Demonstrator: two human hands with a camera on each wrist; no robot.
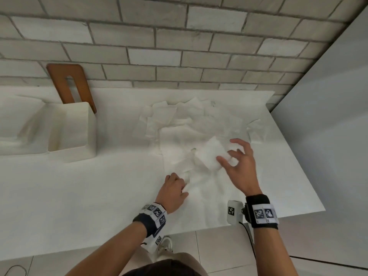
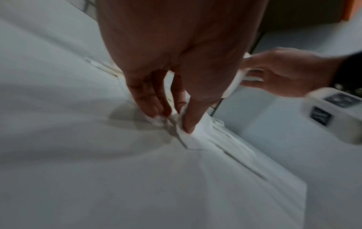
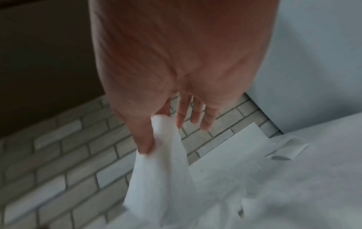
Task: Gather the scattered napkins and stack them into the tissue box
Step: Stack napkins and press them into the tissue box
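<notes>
Several white napkins lie scattered and overlapping on the white table, right of centre. My right hand pinches one napkin between thumb and forefinger and holds it lifted, its other fingers spread; the right wrist view shows that hand with the napkin hanging from it. My left hand rests on the table and pinches the corner of a flat napkin. In the left wrist view, the left hand grips that corner. The white tissue box stands open at the left, apart from both hands.
A wooden lid with a slot leans on the brick wall behind the box. A white tray-like shape adjoins the box on its left. The table's front and right edges drop to a tiled floor. A grey wall stands to the right.
</notes>
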